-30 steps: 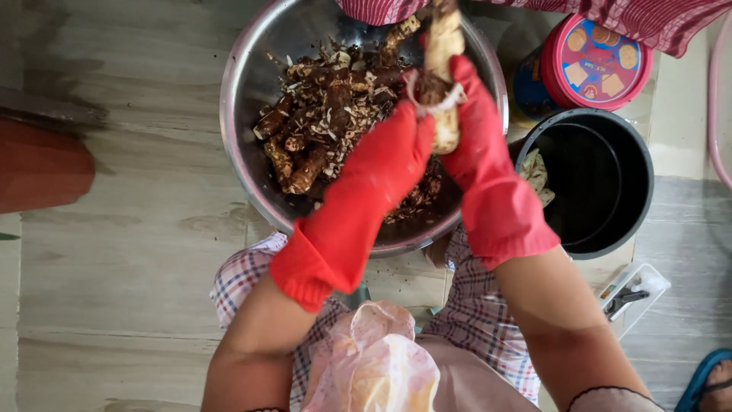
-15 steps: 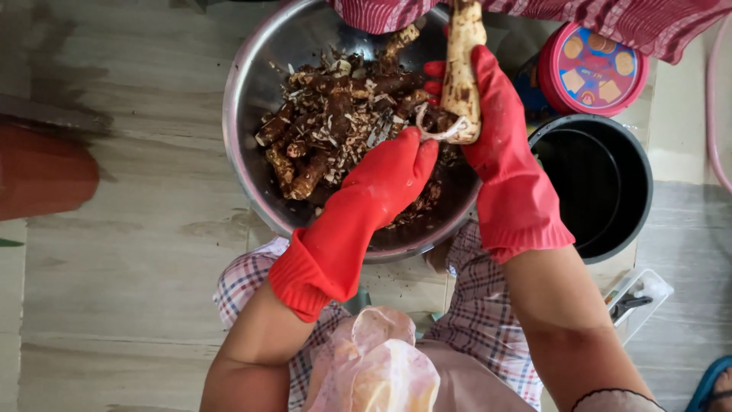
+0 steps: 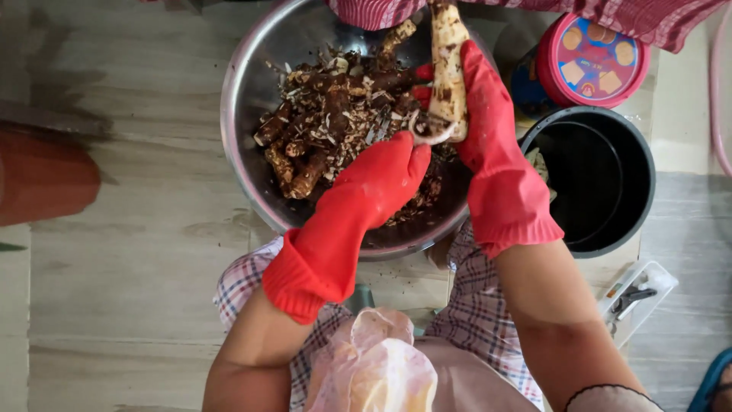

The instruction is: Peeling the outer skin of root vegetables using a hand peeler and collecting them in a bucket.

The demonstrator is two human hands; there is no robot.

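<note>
Root (image 3: 447, 69) sits in the right hand (image 3: 496, 160), red glove wrapped around it, long axis running near to far over the right side of the steel bowl (image 3: 252, 175). Left hand (image 3: 377, 183) is just left of its near end, fingers closed on a pale peel curl there. Bowl holds dark unpeeled roots (image 3: 320, 137) and scraps. Black pot (image 3: 602, 175) to the right.

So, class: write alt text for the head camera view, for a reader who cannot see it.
Two red-gloved hands peel a pale root over a steel bowl of brown roots and peelings: right hand grips it, left hand works its lower end.
</note>
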